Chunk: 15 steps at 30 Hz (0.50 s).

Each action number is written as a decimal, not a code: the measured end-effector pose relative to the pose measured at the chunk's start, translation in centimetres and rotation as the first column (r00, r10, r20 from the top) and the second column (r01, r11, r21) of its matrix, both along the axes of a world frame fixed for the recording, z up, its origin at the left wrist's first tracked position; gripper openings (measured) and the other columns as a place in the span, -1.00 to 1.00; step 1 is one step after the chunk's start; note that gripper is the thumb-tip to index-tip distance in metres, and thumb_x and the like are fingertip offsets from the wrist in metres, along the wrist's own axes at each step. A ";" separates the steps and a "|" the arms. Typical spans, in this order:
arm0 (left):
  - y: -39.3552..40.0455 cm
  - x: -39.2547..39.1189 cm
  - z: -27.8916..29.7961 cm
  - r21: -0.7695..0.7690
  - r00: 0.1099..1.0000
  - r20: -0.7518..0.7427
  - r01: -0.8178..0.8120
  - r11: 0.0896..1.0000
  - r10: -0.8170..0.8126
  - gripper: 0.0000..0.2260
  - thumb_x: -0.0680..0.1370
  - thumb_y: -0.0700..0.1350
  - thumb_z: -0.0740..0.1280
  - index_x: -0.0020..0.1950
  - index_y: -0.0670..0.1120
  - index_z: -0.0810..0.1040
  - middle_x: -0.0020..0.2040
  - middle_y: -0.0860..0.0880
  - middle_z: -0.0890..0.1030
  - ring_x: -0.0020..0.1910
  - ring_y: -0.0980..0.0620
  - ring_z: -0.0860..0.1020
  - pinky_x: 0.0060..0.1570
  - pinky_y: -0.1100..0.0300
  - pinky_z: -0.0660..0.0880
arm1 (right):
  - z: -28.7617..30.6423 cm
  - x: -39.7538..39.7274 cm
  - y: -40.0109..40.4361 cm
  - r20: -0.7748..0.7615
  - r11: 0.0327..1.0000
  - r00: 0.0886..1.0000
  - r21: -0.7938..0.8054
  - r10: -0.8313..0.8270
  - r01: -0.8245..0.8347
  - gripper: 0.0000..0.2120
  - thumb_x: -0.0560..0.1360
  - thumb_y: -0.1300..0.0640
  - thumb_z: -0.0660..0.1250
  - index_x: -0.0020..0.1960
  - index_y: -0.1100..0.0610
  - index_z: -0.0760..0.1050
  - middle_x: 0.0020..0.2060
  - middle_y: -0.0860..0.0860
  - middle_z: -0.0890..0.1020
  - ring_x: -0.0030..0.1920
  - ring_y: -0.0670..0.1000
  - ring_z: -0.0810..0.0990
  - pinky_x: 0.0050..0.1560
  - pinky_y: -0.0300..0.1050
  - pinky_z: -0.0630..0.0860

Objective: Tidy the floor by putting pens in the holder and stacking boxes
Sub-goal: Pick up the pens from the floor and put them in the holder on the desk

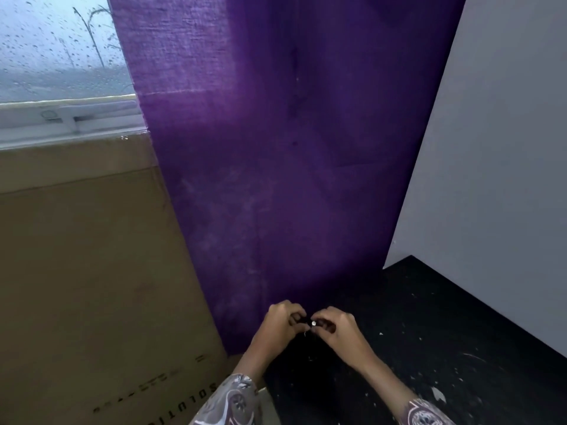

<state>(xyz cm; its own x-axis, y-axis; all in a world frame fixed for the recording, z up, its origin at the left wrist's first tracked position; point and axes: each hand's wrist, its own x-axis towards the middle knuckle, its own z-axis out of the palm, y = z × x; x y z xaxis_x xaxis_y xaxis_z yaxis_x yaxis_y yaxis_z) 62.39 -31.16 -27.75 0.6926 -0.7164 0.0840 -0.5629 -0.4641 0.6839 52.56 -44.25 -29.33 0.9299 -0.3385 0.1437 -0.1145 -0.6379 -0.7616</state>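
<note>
small dark item (308, 321) between both hands: unidentifiable | sleeves cut off

Coarse-woven purple cloth curtain (276, 148) hangs at twelve o'clock; matt brown cardboard box (86, 256) at nine; speckled black floor (429, 348) at four.

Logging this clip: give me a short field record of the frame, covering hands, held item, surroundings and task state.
left hand: fingers curled, pinching a small dark object
right hand: fingers curled, pinching the same object
held item: small dark object with a shiny spot; too small to identify
left side: large cardboard box
behind hands: purple curtain
floor: black floor, white specks
task state: no holder or pens identifiable
</note>
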 end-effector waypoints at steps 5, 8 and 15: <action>0.5 0.0 -0.5 0.078 0.992 0.124 -0.037 0.996 0.027 -0.90 0.50 -0.12 0.34 -0.03 -0.07 0.61 -0.06 -0.01 0.61 -0.11 0.06 0.58 -0.06 0.11 0.55 | -0.3 0.0 0.1 0.017 0.999 1.000 -0.036 -0.023 0.023 -0.87 0.47 0.20 0.35 -0.01 0.13 0.63 -0.17 -0.10 0.56 -0.16 -0.18 0.54 -0.15 -0.47 0.43; 0.6 -0.1 -0.4 0.190 0.980 0.197 -0.035 0.981 -0.003 -0.91 0.51 -0.12 0.31 -0.03 -0.06 0.58 -0.01 -0.02 0.60 -0.04 0.03 0.56 -0.06 0.15 0.49 | 0.0 0.3 0.2 -0.053 1.000 0.998 0.004 -0.017 0.017 -0.86 0.48 0.17 0.34 0.00 0.12 0.63 -0.15 -0.05 0.60 -0.13 -0.18 0.56 -0.13 -0.43 0.45; 2.2 -1.7 -0.4 0.211 0.975 0.221 -0.040 0.977 -0.008 -0.71 0.52 -0.05 0.30 0.24 -0.05 0.48 0.15 -0.03 0.54 0.15 0.00 0.49 0.16 0.09 0.44 | 0.7 -0.5 0.9 -0.160 0.996 0.986 0.061 -0.049 0.059 -0.63 0.47 0.10 0.37 0.25 0.15 0.48 0.17 0.04 0.55 0.21 -0.02 0.47 0.22 -0.17 0.42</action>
<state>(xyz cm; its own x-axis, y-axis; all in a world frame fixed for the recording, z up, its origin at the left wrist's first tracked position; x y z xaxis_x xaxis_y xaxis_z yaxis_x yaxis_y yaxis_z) 60.74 -28.93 -28.17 0.6855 -0.7234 0.0824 -0.6797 -0.5952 0.4287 52.01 -43.33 -28.59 0.9192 -0.3927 -0.0275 -0.2697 -0.5772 -0.7707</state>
